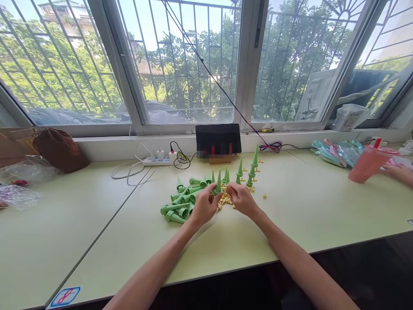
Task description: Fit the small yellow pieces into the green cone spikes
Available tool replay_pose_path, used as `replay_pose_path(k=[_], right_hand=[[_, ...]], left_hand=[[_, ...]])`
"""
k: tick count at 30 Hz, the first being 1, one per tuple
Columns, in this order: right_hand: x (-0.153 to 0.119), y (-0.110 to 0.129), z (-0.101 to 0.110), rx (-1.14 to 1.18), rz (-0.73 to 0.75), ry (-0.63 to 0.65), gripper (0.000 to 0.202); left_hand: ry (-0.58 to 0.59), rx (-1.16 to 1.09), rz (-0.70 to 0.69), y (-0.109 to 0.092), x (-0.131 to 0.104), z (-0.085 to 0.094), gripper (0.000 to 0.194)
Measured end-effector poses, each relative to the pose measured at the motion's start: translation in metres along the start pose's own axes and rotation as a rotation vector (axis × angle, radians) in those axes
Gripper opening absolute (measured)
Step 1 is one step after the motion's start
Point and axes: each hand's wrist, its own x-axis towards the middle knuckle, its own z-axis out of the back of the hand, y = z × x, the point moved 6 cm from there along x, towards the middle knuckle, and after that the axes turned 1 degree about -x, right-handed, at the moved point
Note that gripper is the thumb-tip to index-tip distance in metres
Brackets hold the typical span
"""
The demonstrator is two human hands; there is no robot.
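My left hand (206, 204) is closed around the base of a green plant watering spike (218, 182), its point upward. Close against it, my right hand (241, 198) pinches a small yellow valve (224, 189), mostly hidden by the fingers, at the spike's side. Beneath and between the hands is a pile of yellow valves (226, 199). Left of my left hand lies a heap of loose green spikes (180, 202). Beyond my right hand stand green spikes with yellow valves fitted, some stacked (252, 169), others in a shorter stack (239, 173).
A tablet (218, 138) leans by the window behind a power strip (161, 160) with cables. One loose yellow piece (265, 196) lies to the right. A pink cup (371, 163) stands near another person's hand (400, 173). At the left is a brown pouch (60, 148).
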Motion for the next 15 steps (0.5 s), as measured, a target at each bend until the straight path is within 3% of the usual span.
replay_pose_path(k=[15], right_hand=[[-0.0009, 0.0012, -0.0012, 0.081, -0.041, -0.010, 0.026]], left_hand=[[-0.005, 0.044, 0.019, 0.0031, 0.0006, 0.0007, 0.026]])
